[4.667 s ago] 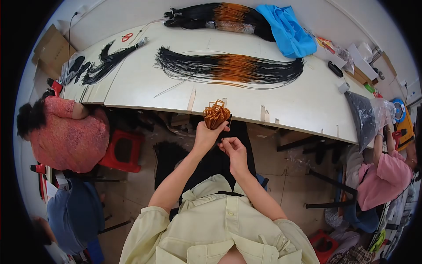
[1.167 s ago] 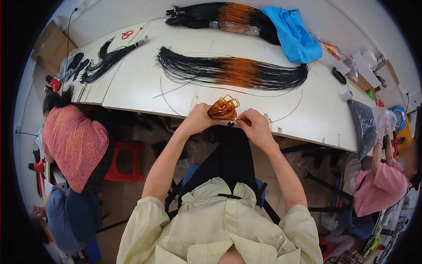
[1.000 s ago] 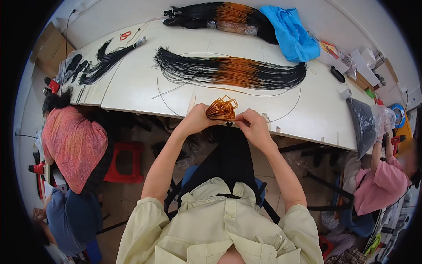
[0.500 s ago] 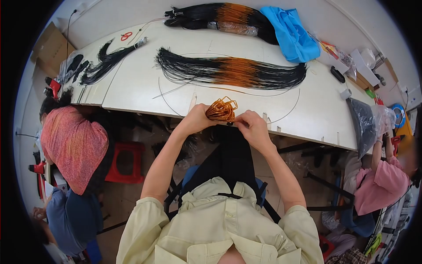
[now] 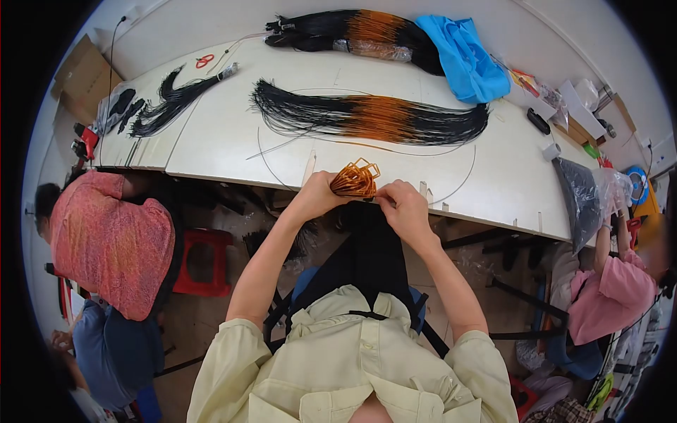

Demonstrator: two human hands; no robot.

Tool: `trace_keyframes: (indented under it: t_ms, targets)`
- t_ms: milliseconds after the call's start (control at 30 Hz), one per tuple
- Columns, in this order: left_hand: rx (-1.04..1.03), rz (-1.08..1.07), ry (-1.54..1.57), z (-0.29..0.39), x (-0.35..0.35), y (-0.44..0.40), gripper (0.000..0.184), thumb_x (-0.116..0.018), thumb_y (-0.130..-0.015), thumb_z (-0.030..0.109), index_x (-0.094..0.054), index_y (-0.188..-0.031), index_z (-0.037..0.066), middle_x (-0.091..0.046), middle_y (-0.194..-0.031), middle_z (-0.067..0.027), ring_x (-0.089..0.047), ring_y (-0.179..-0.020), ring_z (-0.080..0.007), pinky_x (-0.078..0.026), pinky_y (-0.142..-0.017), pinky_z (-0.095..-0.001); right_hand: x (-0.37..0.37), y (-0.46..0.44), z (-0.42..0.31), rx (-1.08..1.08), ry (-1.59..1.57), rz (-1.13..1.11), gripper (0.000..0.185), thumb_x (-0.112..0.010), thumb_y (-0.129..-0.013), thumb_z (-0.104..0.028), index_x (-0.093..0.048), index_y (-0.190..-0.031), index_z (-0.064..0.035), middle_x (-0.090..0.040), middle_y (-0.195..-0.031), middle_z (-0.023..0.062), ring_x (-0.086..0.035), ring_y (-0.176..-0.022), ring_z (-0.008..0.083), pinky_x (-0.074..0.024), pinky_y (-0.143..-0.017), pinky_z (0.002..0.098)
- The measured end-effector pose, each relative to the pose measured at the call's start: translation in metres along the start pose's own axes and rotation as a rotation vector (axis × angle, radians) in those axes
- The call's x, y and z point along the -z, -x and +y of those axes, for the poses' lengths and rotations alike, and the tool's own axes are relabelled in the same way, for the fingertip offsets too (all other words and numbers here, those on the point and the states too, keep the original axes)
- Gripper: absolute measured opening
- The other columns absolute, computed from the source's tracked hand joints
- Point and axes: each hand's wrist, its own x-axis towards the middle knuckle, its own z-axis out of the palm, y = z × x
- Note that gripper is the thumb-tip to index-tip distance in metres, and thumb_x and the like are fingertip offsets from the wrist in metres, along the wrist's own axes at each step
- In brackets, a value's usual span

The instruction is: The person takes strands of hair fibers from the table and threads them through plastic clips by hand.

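Note:
My left hand (image 5: 319,195) is closed round a bundle of bent orange-brown wires (image 5: 355,180) at the table's front edge; their folded loops stick up out of the grip. At the bundle's right side, the fingertips of my right hand (image 5: 403,208) are pinched together. A small dark piece shows beside them, too small to name. Just beyond my hands, a long spread bundle of black wires with an orange middle section (image 5: 381,118) lies across the white table (image 5: 218,151).
At the back lies a thicker wire bundle (image 5: 374,28) beside a blue cloth or bag (image 5: 462,60). Red scissors (image 5: 204,60) and a short black wire bundle (image 5: 180,99) are at left. People sit on both sides. A red stool (image 5: 203,261) stands at lower left.
The co-worker at left in the patterned top has shifted and leaned, with the head moved left. My hands stay almost in the same place, with the bundle still in the left one.

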Motion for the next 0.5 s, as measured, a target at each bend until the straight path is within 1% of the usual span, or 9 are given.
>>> trace_keyframes:
  t_ms: [133,200,267,300,433,500]
  targets:
    - [0.108,0.064,0.017,0.013,-0.014,0.018,0.022,-0.073,-0.072,0.002,-0.067,-0.090,-0.009,-0.069,-0.074,-0.0113,-0.057,-0.060,-0.0159,-0.048,-0.061,-0.0288,-0.006,0.014,-0.012,-0.049,0.099,0.049,0.004,-0.064,-0.084,-0.003,-0.066,-0.087,-0.0013,-0.062,-0.083,0.0048,-0.059,-0.070,0.0176,-0.0450,-0.066,0.0264]
    - [0.144,0.089,0.036,0.010,-0.028,0.030,0.022,-0.073,-0.072,0.001,-0.067,-0.091,-0.009,-0.070,-0.074,-0.0115,-0.058,-0.060,-0.0156,-0.048,-0.060,-0.0283,-0.022,0.024,-0.013,-0.279,-0.224,0.100,0.005,-0.063,-0.085,-0.004,-0.065,-0.090,-0.0015,-0.063,-0.084,0.0049,-0.060,-0.072,0.0162,-0.0460,-0.068,0.0258]
    - [0.102,0.231,0.190,0.005,-0.046,0.044,0.020,-0.073,-0.072,0.001,-0.067,-0.089,-0.009,-0.070,-0.074,-0.0112,-0.060,-0.061,-0.0151,-0.047,-0.059,-0.0266,-0.037,0.034,-0.012,-0.513,-0.548,0.149,0.006,-0.063,-0.087,-0.005,-0.064,-0.092,-0.0018,-0.063,-0.085,0.0051,-0.061,-0.073,0.0147,-0.0471,-0.069,0.0251]
    - [0.105,0.229,0.190,0.004,-0.054,0.049,0.020,-0.073,-0.072,0.001,-0.067,-0.089,-0.009,-0.070,-0.074,-0.0112,-0.060,-0.061,-0.0151,-0.047,-0.059,-0.0266,-0.042,0.037,-0.013,-0.517,-0.549,0.148,0.006,-0.063,-0.087,-0.005,-0.064,-0.092,-0.0018,-0.063,-0.085,0.0051,-0.061,-0.073,0.0147,-0.0471,-0.069,0.0251]
    - [0.116,0.299,0.234,0.003,-0.073,0.067,0.014,-0.071,-0.075,0.001,-0.068,-0.085,-0.008,-0.071,-0.074,-0.0096,-0.061,-0.062,-0.0130,-0.048,-0.059,-0.0250,-0.063,0.046,-0.022,-0.752,-1.361,0.287,0.009,-0.062,-0.090,-0.007,-0.062,-0.098,-0.0021,-0.063,-0.086,0.0051,-0.062,-0.079,0.0131,-0.0491,-0.074,0.0237]
    - [0.126,0.305,0.283,-0.004,-0.068,0.073,0.013,-0.071,-0.076,0.002,-0.068,-0.084,-0.008,-0.071,-0.073,-0.0091,-0.061,-0.061,-0.0124,-0.048,-0.059,-0.0244,-0.066,0.052,-0.022,-0.762,-1.391,0.281,0.009,-0.062,-0.090,-0.008,-0.062,-0.098,-0.0023,-0.063,-0.086,0.0051,-0.063,-0.080,0.0134,-0.0494,-0.075,0.0236]
